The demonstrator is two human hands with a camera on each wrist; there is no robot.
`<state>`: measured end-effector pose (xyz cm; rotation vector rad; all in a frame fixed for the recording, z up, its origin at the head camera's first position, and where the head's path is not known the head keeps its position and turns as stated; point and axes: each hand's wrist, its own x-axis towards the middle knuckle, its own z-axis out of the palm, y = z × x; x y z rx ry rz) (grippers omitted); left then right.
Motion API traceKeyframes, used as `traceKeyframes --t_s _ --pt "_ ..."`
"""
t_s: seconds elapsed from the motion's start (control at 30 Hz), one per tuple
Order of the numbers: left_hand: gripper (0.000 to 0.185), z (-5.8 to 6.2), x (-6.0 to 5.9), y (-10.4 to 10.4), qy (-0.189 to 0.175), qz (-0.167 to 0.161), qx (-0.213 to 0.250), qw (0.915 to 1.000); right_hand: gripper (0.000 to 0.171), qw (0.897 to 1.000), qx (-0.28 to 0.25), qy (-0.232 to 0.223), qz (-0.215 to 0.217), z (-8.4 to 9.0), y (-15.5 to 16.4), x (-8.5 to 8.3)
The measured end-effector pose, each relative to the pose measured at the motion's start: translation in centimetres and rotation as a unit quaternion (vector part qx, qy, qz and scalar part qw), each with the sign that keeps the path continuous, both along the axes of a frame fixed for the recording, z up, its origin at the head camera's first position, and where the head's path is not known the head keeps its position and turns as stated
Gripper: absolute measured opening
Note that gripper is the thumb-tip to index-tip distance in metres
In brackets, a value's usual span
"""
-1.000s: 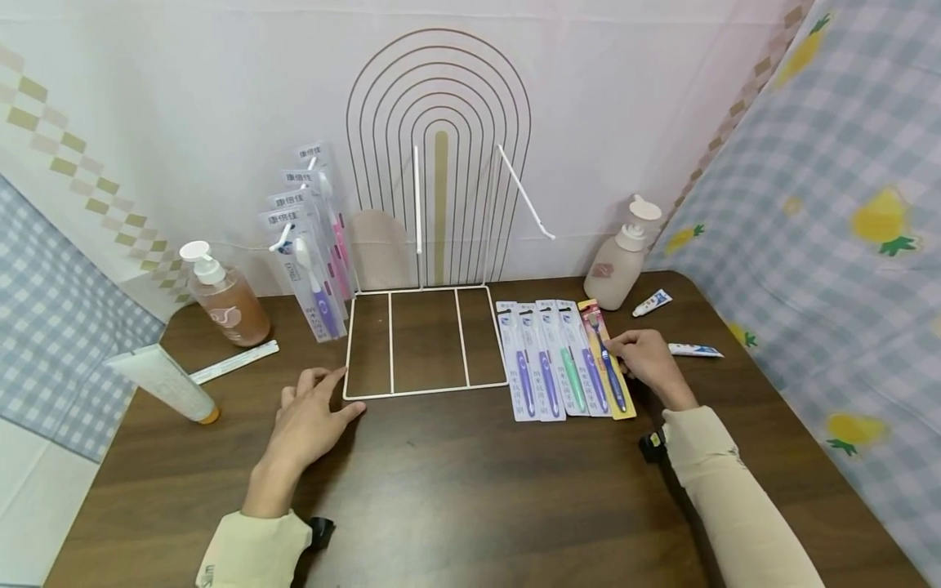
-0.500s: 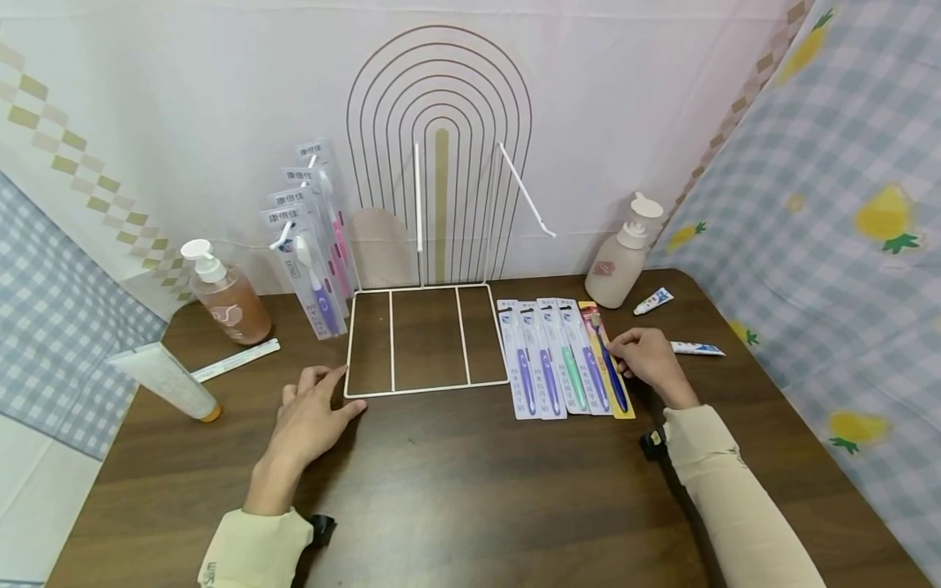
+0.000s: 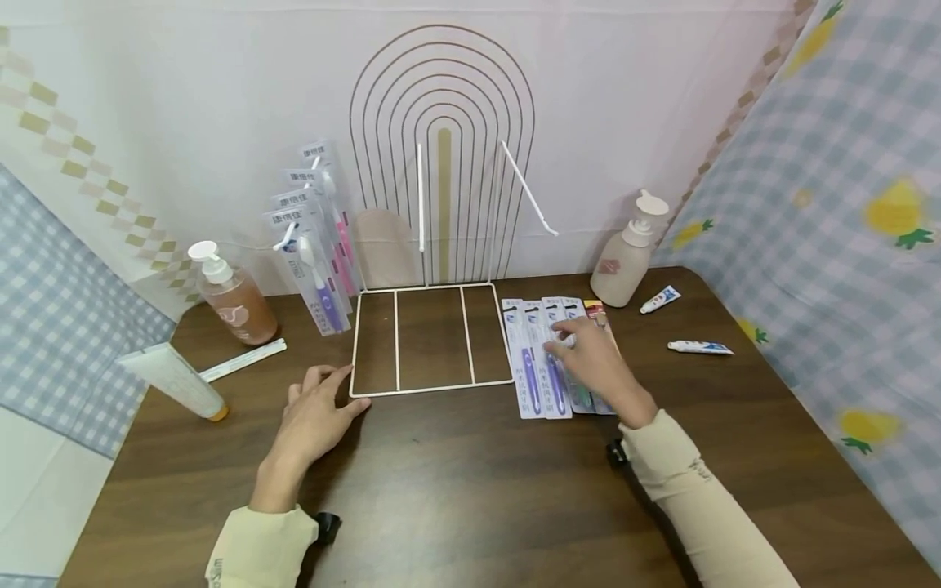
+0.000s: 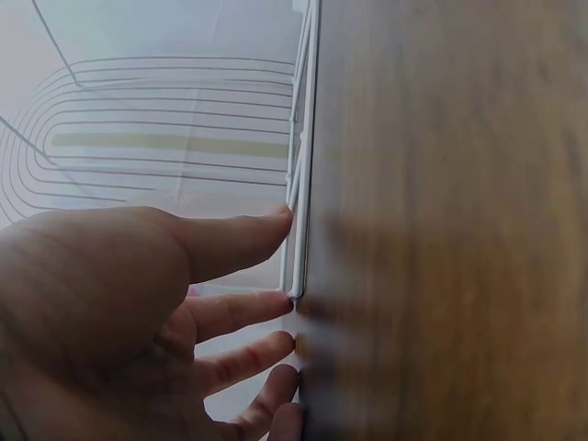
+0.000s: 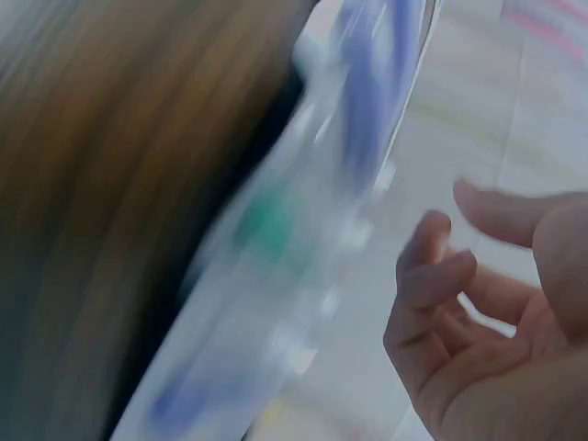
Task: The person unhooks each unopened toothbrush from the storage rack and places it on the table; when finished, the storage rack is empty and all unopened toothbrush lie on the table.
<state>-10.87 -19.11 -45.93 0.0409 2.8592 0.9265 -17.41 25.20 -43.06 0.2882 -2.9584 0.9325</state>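
My left hand rests at the front left corner of a white wire display rack, its thumb and forefinger touching the wire in the left wrist view. My right hand hovers over a row of packaged toothbrushes lying right of the rack. In the right wrist view its thumb stands apart from the loosely bent fingers, with nothing between them. The hand hides much of the green-handled toothbrush and of the red-and-yellow pack at the row's right end. Several packaged toothbrushes hang on the rack's left hook.
Two rack hooks stick out bare. A brown pump bottle, a white tube and a narrow white strip stand or lie at left. At right are a cream pump bottle and two small toothpaste tubes.
My right hand has left the red-and-yellow toothbrush pack at the row's right end and moved left over the row. My left hand stays at the rack corner.
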Motion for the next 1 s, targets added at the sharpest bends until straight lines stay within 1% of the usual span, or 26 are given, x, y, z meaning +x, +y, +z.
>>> traceKeyframes --t_s 0.03,0.1,0.13,0.2,0.23,0.27,0.3,0.33,0.37,0.4,0.43,0.47,0.5,0.53,0.57,0.6,0.7,0.8,0.87,0.93,1.0 --pt "0.075 0.0 0.0 0.0 0.000 0.000 0.000 1.0000 0.050 1.000 0.006 0.006 0.027 -1.1 -0.6 -0.4" --pt "0.074 0.0 0.0 0.2 0.003 -0.002 0.002 1.0000 0.057 0.998 0.031 -0.013 0.051 -1.3 -2.5 -0.2" --pt "0.074 0.0 0.0 0.4 0.003 -0.003 0.005 1.0000 0.061 0.997 0.049 -0.018 0.057 -1.4 -3.3 0.0" --pt "0.073 0.1 -0.1 0.7 0.006 -0.006 0.013 0.9999 0.068 0.994 0.082 -0.032 0.056 -1.4 -4.5 0.5" --pt "0.072 0.3 -0.1 0.9 0.002 -0.005 0.019 0.9998 0.069 0.992 0.111 -0.050 0.044 -0.1 -5.7 1.3" --pt "0.071 0.7 -0.1 1.1 -0.002 -0.003 0.024 0.9997 0.071 0.989 0.122 -0.073 0.036 0.9 -6.4 1.8" --pt "0.069 0.7 -0.3 1.2 0.007 0.001 0.026 0.9997 0.074 0.988 0.129 -0.079 0.035 0.9 -6.6 1.9" --pt "0.068 1.2 -0.3 1.3 0.009 0.006 0.032 0.9994 0.076 0.987 0.132 -0.085 0.032 0.8 -6.8 1.8" --pt "0.067 1.8 -0.3 1.4 0.013 0.014 0.041 0.9990 0.078 0.987 0.136 -0.081 0.033 0.0 -6.6 1.5" --pt "0.065 2.4 -0.3 1.4 0.022 0.024 0.049 0.9983 0.079 0.987 0.136 -0.084 0.031 -0.2 -6.7 1.3" --pt "0.064 3.1 -0.2 1.3 0.034 0.035 0.057 0.9972 0.079 0.986 0.137 -0.087 0.029 -0.4 -6.7 1.0" --pt "0.062 3.8 -0.2 1.2 0.054 0.048 0.065 0.9953 0.081 0.986 0.137 -0.088 0.028 -0.7 -6.7 0.8" --pt "0.059 4.3 -0.2 1.0 0.077 0.062 0.072 0.9925 0.082 0.986 0.142 -0.080 0.025 -1.4 -6.6 0.3" --pt "0.057 5.4 0.1 0.9 0.089 0.077 0.088 0.9891 0.083 0.986 0.145 -0.076 0.023 -2.1 -6.6 -0.3" --pt "0.055 5.9 0.1 0.7 0.110 0.093 0.098 0.9848 0.085 0.986 0.147 -0.076 0.023 -2.5 -6.6 -0.6" --pt "0.053 6.5 0.1 0.6 0.134 0.107 0.107 0.9794 0.085 0.985 0.145 -0.088 0.022 -2.3 -6.7 -0.9" --pt "0.048 7.6 -0.3 0.2 0.193 0.135 0.141 0.9616 0.091 0.986 0.139 -0.092 0.019 -3.9 -6.5 -1.9" --pt "0.046 8.5 -1.1 -0.1 0.248 0.136 0.170 0.9441 0.095 0.985 0.135 -0.106 0.016 -4.2 -6.6 -2.2" --pt "0.043 8.9 -1.7 -0.2 0.274 0.135 0.184 0.9344 0.096 0.985 0.136 -0.106 0.016 -4.5 -6.7 -2.3" --pt "0.041 9.2 -2.3 -0.4 0.289 0.136 0.191 0.9280 0.096 0.985 0.132 -0.109 0.020 -4.3 -7.1 -2.2" --pt "0.038 9.5 -2.7 -0.5 0.291 0.138 0.209 0.9233 0.093 0.985 0.125 -0.112 0.025 -3.6 -7.5 -1.8"
